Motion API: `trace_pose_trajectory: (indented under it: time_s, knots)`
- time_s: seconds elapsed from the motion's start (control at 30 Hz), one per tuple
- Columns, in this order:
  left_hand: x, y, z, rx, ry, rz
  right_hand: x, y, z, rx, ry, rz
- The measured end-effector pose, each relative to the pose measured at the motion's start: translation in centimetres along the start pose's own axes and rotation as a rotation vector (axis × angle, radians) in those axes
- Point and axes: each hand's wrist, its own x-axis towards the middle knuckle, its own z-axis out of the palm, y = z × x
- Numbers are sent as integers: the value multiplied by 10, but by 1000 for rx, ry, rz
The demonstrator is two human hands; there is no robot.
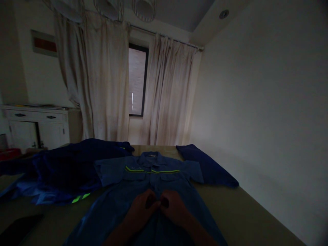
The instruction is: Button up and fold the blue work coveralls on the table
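Note:
A blue short-sleeved work shirt [164, 182] lies spread out in front of me, its collar at the far side. A yellow-green stripe crosses its chest above two pocket flaps. Over the front placket, below the pockets, my left hand [143, 206] and my right hand [173, 206] meet fingertip to fingertip. Both are closed in a pinch on the shirt's front edge. Whatever small piece sits between the fingertips, such as a button, is too dark to make out.
To the left lies a heap of dark blue clothes [69, 167] with a bright green strip. A folded dark blue cloth [207, 165] rests on the right by the wall. A dark flat object [20, 229] is at the near left of the table [246, 218]. A white cabinet [51, 128] stands behind.

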Motion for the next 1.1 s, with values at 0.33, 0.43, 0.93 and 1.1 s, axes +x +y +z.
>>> trace_pose_trajectory:
  time_s: [0.33, 0.43, 0.93, 1.1]
  knots:
    - [2, -12, 1, 117, -113, -75, 1, 4, -1, -4, -63, -99]
    - [1, -9, 0, 76, -128, -67, 1, 5, -1, 33, -34, -136]
    - [6, -16, 7, 157, -22, 53, 5, -3, 2, 412, 63, 36]
    - [2, -13, 0, 213, -32, 105, 7, 2, 10, 510, 14, 128]
